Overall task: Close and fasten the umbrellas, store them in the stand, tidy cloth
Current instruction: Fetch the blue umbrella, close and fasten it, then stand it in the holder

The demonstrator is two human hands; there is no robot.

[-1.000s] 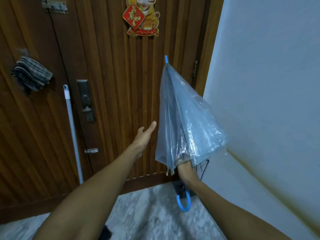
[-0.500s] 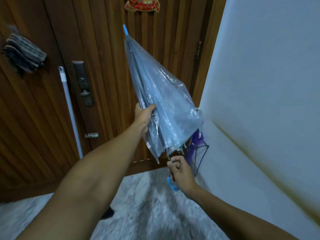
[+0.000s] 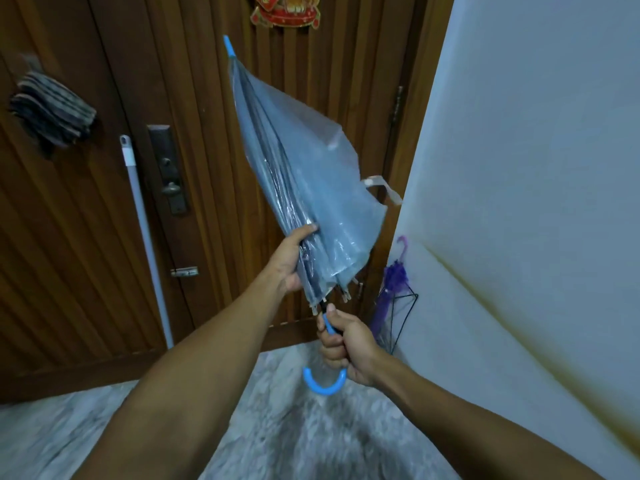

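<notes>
Both-handed grip, umbrella (image 3: 304, 188), wooden door (image 3: 86, 271)

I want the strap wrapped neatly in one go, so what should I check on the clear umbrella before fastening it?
1. Handle grip: right hand closed around the blue handle. Ok.
2. Canopy gathered: left hand squeezes the clear umbrella near the rib tips, but the right side still billows. Not ok.
3. Fastening strap: hangs loose off the right edge, unwrapped. Not ok.
4. Strap fastener condition: too small to see. Cannot tell.
5. Wire stand in the corner: already holds a purple umbrella; free room unclear. Cannot tell.
</notes>
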